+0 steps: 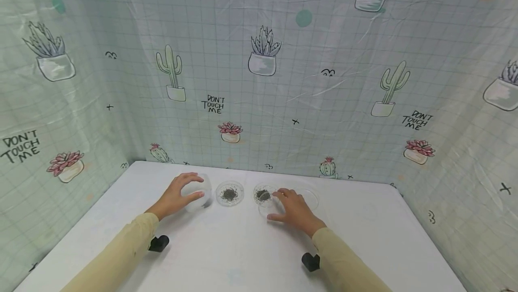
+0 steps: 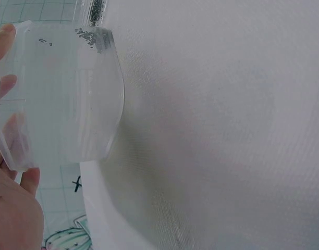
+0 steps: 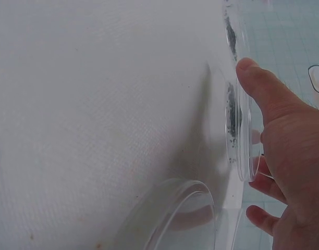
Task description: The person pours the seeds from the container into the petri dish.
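In the head view my left hand (image 1: 174, 195) holds a clear plastic tub (image 2: 71, 99) between thumb and fingers at the left of the dishes. Dark specks show in or through the tub's wall. My right hand (image 1: 295, 211) holds a clear round petri dish lid (image 3: 245, 140) by its edge, thumb on one side and fingers on the other. This lid is over or just in front of a petri dish (image 1: 263, 195) with dark granules; I cannot tell whether they touch. A second petri dish (image 1: 229, 194) with a pile of dark granules sits between the hands.
Another clear round lid or dish (image 1: 311, 198) lies on the white table (image 1: 234, 251) beyond the right hand. Black wrist mounts (image 1: 158, 243) hang under both forearms. A patterned curtain (image 1: 226, 71) closes off the back and sides.
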A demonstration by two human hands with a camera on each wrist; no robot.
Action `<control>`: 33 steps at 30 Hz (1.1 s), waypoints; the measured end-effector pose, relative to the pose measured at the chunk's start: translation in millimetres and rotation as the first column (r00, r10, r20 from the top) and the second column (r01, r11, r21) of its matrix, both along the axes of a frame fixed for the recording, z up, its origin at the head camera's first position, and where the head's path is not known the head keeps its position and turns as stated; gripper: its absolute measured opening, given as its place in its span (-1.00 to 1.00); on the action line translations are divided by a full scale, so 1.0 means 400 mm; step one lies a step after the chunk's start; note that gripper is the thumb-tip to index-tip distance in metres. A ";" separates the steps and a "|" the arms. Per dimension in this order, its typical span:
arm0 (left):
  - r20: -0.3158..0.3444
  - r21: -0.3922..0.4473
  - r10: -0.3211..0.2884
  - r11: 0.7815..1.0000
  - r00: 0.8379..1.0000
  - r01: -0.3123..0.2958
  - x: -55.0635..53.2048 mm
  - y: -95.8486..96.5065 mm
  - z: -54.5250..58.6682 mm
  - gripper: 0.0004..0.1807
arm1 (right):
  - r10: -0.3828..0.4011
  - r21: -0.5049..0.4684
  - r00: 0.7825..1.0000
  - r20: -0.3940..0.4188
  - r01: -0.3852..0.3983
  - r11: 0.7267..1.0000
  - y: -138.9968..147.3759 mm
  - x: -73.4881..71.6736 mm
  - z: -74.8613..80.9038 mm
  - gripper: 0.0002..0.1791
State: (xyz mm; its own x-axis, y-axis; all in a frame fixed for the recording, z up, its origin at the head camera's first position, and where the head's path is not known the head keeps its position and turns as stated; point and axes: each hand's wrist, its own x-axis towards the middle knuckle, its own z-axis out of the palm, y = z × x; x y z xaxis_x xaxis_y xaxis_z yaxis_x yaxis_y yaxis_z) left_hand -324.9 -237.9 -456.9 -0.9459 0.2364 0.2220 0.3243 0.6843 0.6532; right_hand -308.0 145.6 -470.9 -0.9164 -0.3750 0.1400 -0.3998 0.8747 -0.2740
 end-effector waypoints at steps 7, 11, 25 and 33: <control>0.002 -0.001 0.002 1.000 1.000 -0.002 0.003 0.000 0.000 -0.48 | -0.001 0.010 1.000 0.001 0.001 1.000 -0.001 -0.001 0.005 -0.17; 0.003 0.001 0.003 1.000 1.000 -0.003 0.003 -0.001 0.000 -0.47 | -0.002 0.011 1.000 0.006 0.002 1.000 -0.002 -0.002 0.006 -0.18; 0.008 0.000 0.006 1.000 1.000 -0.006 0.007 0.003 0.004 -0.48 | -0.019 0.011 1.000 0.017 0.019 1.000 -0.010 -0.006 0.009 -0.15; 0.003 -0.003 0.003 1.000 1.000 -0.003 0.004 0.000 0.000 -0.47 | -0.020 0.017 1.000 0.001 0.020 1.000 -0.014 -0.010 -0.001 -0.14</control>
State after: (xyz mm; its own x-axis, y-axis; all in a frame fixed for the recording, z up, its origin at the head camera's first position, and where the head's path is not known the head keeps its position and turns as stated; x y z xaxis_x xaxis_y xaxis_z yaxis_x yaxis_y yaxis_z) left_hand -323.2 -238.0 -457.1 -0.9472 0.2347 0.2183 0.3205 0.6871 0.6521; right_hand -312.2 140.0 -471.3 -0.9238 -0.3593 0.1322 -0.3821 0.8870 -0.2594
